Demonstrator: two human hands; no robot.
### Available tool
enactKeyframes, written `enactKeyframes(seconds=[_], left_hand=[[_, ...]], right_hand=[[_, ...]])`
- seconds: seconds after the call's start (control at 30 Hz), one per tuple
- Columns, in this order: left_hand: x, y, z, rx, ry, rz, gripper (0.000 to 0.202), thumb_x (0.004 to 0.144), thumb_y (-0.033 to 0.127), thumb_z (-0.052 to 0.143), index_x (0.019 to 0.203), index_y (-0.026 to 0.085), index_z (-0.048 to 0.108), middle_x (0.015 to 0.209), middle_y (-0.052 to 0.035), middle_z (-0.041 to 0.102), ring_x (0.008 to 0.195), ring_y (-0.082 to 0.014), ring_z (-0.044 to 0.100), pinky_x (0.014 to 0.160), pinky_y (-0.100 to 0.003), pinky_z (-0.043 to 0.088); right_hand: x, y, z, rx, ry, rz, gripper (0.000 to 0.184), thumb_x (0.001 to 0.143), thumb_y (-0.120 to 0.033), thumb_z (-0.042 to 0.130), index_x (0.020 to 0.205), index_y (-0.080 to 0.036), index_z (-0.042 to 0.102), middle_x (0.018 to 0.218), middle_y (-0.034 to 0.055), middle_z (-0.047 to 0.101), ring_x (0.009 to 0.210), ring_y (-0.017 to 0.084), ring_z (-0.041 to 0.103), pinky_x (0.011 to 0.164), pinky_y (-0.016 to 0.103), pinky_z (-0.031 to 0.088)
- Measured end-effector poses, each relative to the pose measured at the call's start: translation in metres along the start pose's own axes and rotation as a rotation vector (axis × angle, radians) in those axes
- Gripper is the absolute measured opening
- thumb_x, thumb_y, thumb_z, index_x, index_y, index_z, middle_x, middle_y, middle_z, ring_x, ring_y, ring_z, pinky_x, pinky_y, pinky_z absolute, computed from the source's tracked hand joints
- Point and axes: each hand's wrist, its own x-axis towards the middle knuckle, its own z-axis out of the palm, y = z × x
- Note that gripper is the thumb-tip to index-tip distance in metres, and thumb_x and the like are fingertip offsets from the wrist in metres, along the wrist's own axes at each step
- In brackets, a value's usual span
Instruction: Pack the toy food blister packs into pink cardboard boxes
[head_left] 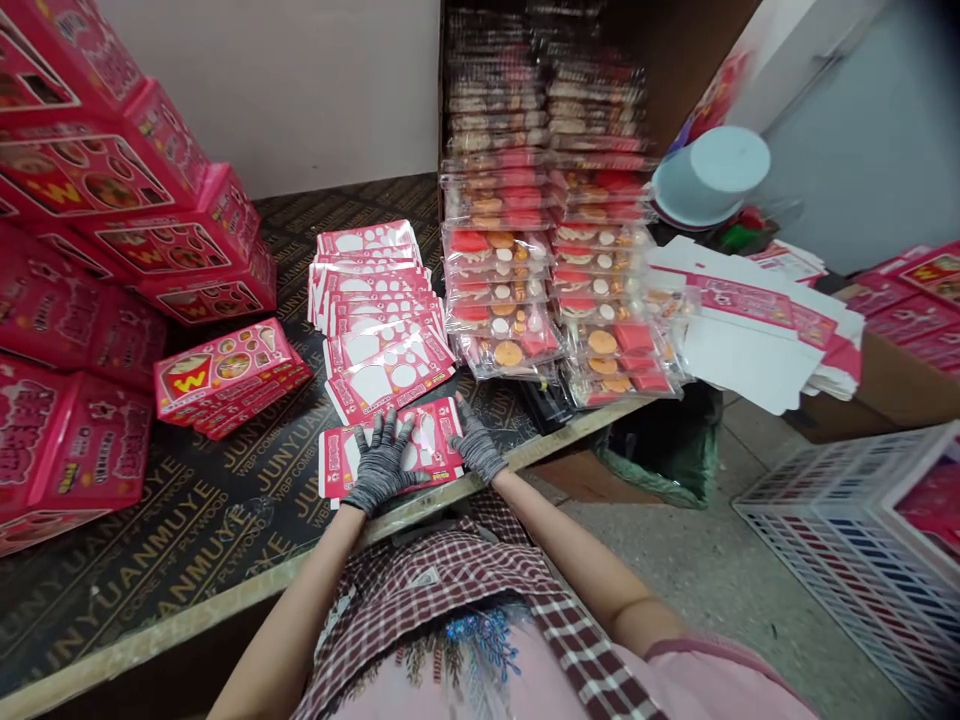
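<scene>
Head view, single frame. Both of the person's hands are in grey knit gloves at the near edge of a dark printed plywood table top. The left hand lies open, fingers spread, flat on the left part of a die-cut pink-and-white card blank. The right hand is also open, its fingers resting on the blank's right end; neither hand is closed or gripping. The blank lies flat on the board, right at the near edge, between the forearms. Just beyond it, a loose, overlapping stack of similar flat blanks runs toward the far side. To the left stand assembled pink printed cartons in a tilted pile, with one smaller carton lying apart, nearer the blanks. Far right of the blanks rise tall stacks of clear plastic packs holding red, orange and white pieces. Further right, a wider pile of flat white-backed cartons overlaps the packs' right side. A pale blue round tub sits beyond that pile. Below the table on the right, a white plastic crate stands on the concrete floor, and a cardboard box holds more pink cartons. A plaid apron covers the person's front.
</scene>
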Motion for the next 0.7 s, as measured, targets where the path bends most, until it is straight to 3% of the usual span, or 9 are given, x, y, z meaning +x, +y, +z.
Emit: enactKeyframes(seconds=[0.13,0.27,0.37,0.43,0.5,0.6,0.7], left_hand=[[0.0,0.002,-0.024,0.03,0.001,0.206,0.138,0.05,0.081,0.08,0.161,0.015,0.03,0.166,-0.0291,0.017,0.154,-0.0521,0.012,0.119,-0.072,0.0],[-0.006,0.016,-0.043,0.062,-0.004,0.263,0.134,0.049,0.072,0.085,0.16,0.017,0.033,0.161,-0.0289,0.03,0.151,-0.0495,0.025,0.121,-0.068,0.004],[-0.01,0.022,-0.049,0.084,0.045,0.166,0.12,0.057,0.061,0.085,0.159,0.018,0.036,0.154,-0.0264,0.042,0.145,-0.0439,0.037,0.124,-0.063,0.008],[-0.011,0.022,-0.05,0.075,0.09,0.092,0.116,0.06,0.058,0.083,0.158,0.016,0.037,0.151,-0.0266,0.045,0.143,-0.0423,0.039,0.124,-0.061,0.011],[-0.011,0.021,-0.052,0.056,0.118,0.045,0.118,0.06,0.058,0.084,0.158,0.014,0.036,0.149,-0.027,0.046,0.144,-0.0422,0.038,0.124,-0.061,0.012],[-0.008,0.017,-0.054,0.034,0.13,0.006,0.122,0.056,0.059,0.086,0.158,0.016,0.035,0.151,-0.0257,0.045,0.145,-0.0428,0.036,0.123,-0.064,0.012],[-0.008,0.01,-0.057,0.015,0.163,-0.034,0.121,0.058,0.062,0.084,0.158,0.016,0.035,0.154,-0.0248,0.043,0.146,-0.0432,0.034,0.122,-0.064,0.013]], right_hand=[[0.004,-0.014,-0.018,0.374,-0.119,0.15,0.094,0.065,-0.034,0.077,0.153,-0.022,0.044,0.138,0.0128,0.063,0.112,0.029,0.068,0.09,0.044,0.06],[0.002,-0.033,-0.032,0.423,-0.23,0.079,0.088,0.07,-0.041,0.077,0.151,-0.028,0.046,0.141,0.0085,0.062,0.11,0.029,0.068,0.088,0.043,0.061],[0.01,-0.048,-0.047,0.047,-0.13,-0.031,0.078,0.078,-0.045,0.074,0.149,-0.023,0.05,0.135,0.0126,0.065,0.114,0.032,0.065,0.099,0.051,0.055],[0.027,-0.055,-0.059,-0.353,0.042,-0.104,0.08,0.072,-0.044,0.083,0.141,-0.015,0.058,0.135,0.0193,0.063,0.124,0.04,0.057,0.111,0.061,0.042],[0.049,-0.06,-0.069,-0.657,0.137,-0.17,0.074,0.064,-0.032,0.09,0.13,-0.011,0.065,0.138,0.0248,0.059,0.131,0.047,0.048,0.116,0.069,0.029],[0.075,-0.066,-0.076,-0.789,0.093,-0.236,0.04,0.075,-0.011,0.075,0.115,-0.009,0.071,0.122,0.0249,0.068,0.122,0.043,0.057,0.11,0.069,0.035],[0.073,-0.083,-0.08,-0.749,0.064,-0.317,0.023,0.086,-0.01,0.06,0.105,-0.015,0.072,0.104,0.0173,0.073,0.107,0.033,0.065,0.105,0.06,0.045]])
